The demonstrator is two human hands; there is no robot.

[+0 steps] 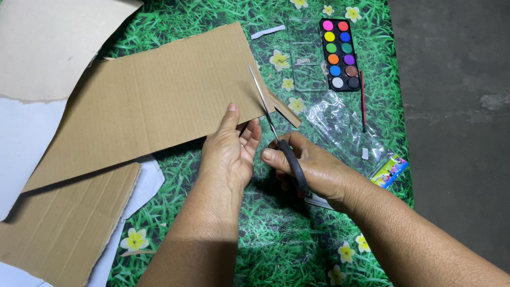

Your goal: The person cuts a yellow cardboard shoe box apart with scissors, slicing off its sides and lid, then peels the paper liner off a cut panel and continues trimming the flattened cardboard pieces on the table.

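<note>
At the centre of the frame the left hand (pixel 229 151) pinches the lower edge of a large cardboard sheet (pixel 149 101), thumb on top and fingers curled beneath, holding it lifted off the grass-print cloth (pixel 276 234). Just right of it the right hand (pixel 308 167) is closed through the black handles of the scissors (pixel 271 130), whose thin blades run up and to the left along the sheet's right edge. A narrow cardboard strip (pixel 287 109) hangs off the sheet just right of the blades.

To cut well here, I would judge that the left hand should keep the sheet taut and level close to the blades, so the corrugated board does not buckle. The blades would do best opened wide and seated deep, with the board fed into them rather than snipped at with the tips. The left thumb sits near the blade line and should stay clear of it.

Some things are hard to read. The blades appear edge-on as one thin line, so whether they are parted or closed cannot be told. No cutting line shows on the board. The left fingers are mostly hidden under the sheet, and the sheet covers its own far corner at the upper left. Something pale lies partly under the right wrist; what it is cannot be made out.
</note>
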